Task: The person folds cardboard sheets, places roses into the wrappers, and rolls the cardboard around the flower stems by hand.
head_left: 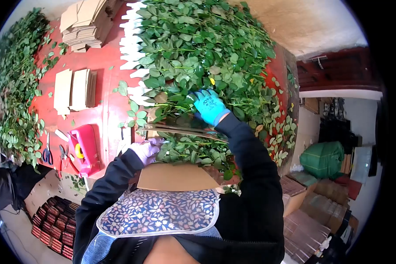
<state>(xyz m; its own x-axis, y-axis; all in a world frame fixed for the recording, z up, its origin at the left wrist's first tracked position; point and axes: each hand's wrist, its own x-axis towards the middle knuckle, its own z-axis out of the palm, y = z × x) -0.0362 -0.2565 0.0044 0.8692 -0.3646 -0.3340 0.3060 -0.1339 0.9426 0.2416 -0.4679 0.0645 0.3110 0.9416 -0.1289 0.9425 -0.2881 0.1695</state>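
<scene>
Your right hand [209, 105] is on the leafy stems [207, 48], twelve o'clock; your left hand [147, 152], at eight, meets leaves [190, 148] beside cardboard [178, 177], seemingly steadying them. Either grip? Can't tell!

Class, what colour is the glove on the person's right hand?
The glove is mostly turquoise, seen best in the head view.

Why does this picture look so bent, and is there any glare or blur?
Head view: black corners and bowed edges suggest a very wide lens; head view: pale glare washes over the red table near the pink dispenser; head view: the right hand shows no obvious motion blur.
</scene>
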